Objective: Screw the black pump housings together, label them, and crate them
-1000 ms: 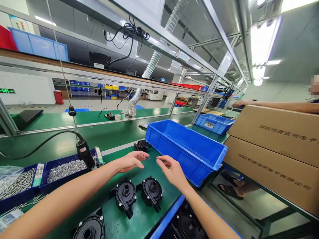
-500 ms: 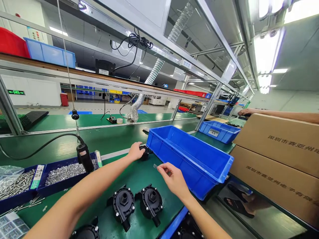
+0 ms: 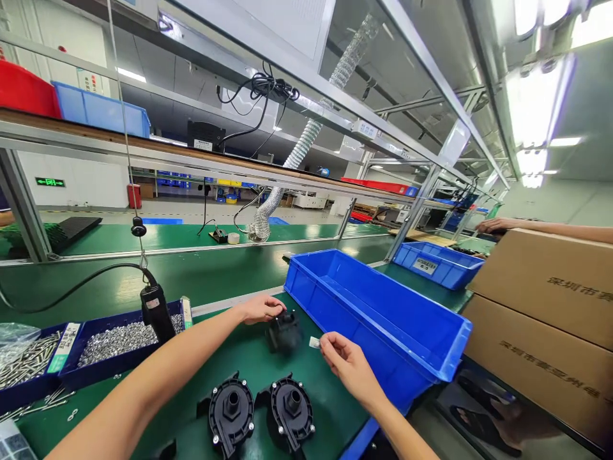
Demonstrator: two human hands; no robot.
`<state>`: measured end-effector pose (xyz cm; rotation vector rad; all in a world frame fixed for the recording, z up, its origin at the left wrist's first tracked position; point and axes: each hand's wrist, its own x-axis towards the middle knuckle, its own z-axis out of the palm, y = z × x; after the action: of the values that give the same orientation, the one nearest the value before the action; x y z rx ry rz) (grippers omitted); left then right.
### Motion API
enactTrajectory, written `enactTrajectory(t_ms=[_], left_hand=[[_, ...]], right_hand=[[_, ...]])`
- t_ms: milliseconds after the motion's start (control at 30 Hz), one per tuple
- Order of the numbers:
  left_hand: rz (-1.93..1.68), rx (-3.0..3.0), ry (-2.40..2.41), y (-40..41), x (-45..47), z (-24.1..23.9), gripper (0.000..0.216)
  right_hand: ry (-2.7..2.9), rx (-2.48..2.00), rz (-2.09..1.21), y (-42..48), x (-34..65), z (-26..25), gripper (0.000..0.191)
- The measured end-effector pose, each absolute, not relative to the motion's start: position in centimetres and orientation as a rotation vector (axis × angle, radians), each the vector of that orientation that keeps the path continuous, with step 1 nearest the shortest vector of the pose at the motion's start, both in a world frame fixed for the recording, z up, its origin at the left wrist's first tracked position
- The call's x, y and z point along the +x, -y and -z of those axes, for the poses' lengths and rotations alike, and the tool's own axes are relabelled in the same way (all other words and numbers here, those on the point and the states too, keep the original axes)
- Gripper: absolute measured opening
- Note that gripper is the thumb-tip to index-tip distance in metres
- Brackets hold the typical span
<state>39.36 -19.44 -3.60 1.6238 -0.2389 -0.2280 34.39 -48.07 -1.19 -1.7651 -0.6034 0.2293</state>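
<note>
My left hand [image 3: 262, 309] is closed on the upper edge of a black plastic pump [image 3: 284, 332], which is smeared by motion just above the green mat. Between the thumb and forefinger of my right hand [image 3: 348, 365] is a small pale label [image 3: 315, 342], held to the right of that pump. Nearer to me, two more black pumps, one on the left [image 3: 232, 412] and one on the right [image 3: 290, 409], lie on the mat with their round spouts up and silver screws around their rims. Part of another black piece shows at the bottom edge.
A long blue bin [image 3: 378, 319] stands right of my hands. Cardboard boxes [image 3: 541, 332] are stacked at the right, another person's hand [image 3: 500, 225] above them. To the left, an electric screwdriver [image 3: 157, 312] hangs over a tray of small metal parts [image 3: 117, 338], beside a tray of screws [image 3: 29, 358].
My left hand has brought the pump nearer to me, away from the blue bin's corner. My right hand still pinches the label, now turned with its pale face showing. The view has shifted slightly.
</note>
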Motion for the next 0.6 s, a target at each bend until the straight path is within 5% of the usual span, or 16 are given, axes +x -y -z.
enactTrajectory(t_ms=[300, 600], left_hand=[[0.462, 1.336, 0.143, 17.2, 39.3, 6.9, 0.044], [0.451, 1.292, 0.19, 18.2, 38.7, 5.2, 0.065]], right_hand=[[0.726, -1.776, -0.361, 43.2, 35.3, 3.6, 0.048], [0.657, -1.759, -0.441, 41.9, 34.9, 3.2, 0.052]])
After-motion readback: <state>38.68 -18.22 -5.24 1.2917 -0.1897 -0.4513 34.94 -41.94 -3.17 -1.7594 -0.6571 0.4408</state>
